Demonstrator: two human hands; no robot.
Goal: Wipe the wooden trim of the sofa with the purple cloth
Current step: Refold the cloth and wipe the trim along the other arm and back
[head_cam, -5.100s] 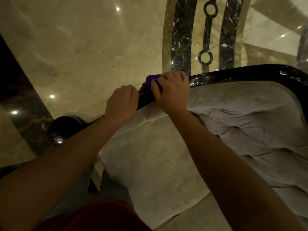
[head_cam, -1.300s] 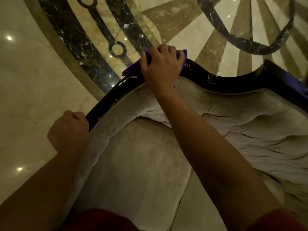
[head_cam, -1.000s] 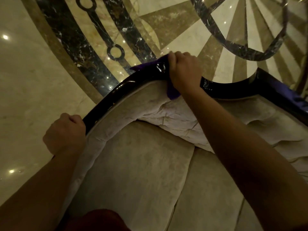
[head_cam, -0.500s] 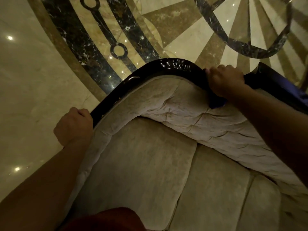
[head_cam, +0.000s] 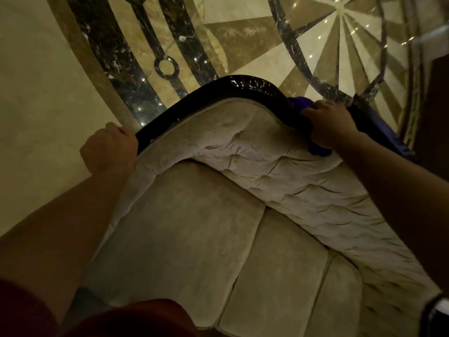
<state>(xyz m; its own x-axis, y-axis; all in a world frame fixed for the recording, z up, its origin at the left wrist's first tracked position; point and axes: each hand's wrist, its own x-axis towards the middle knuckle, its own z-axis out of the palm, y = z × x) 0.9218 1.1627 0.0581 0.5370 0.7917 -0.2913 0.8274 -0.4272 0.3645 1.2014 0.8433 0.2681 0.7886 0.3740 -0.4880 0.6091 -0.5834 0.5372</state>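
The sofa's glossy dark wooden trim (head_cam: 218, 93) curves along the top of the tufted beige backrest (head_cam: 255, 152). My right hand (head_cam: 330, 126) presses the purple cloth (head_cam: 301, 103) onto the trim at the dip right of the crest; purple bunches show above and below the fingers. My left hand (head_cam: 109, 148) is closed over the trim's left end, its fingers wrapped round the outer edge. Further right the trim runs on under my right forearm and is partly hidden.
Beige seat cushions (head_cam: 194, 239) fill the lower middle. Behind the sofa lies polished marble floor (head_cam: 43, 81) with dark inlaid bands and a star pattern (head_cam: 340, 32). A dark piece of furniture (head_cam: 437, 105) stands at the right edge. My red clothing (head_cam: 136, 319) shows at the bottom.
My right hand has slid the cloth rightward along the trim, over the crest and down into the dip. My left hand has kept its grip on the trim's left end.
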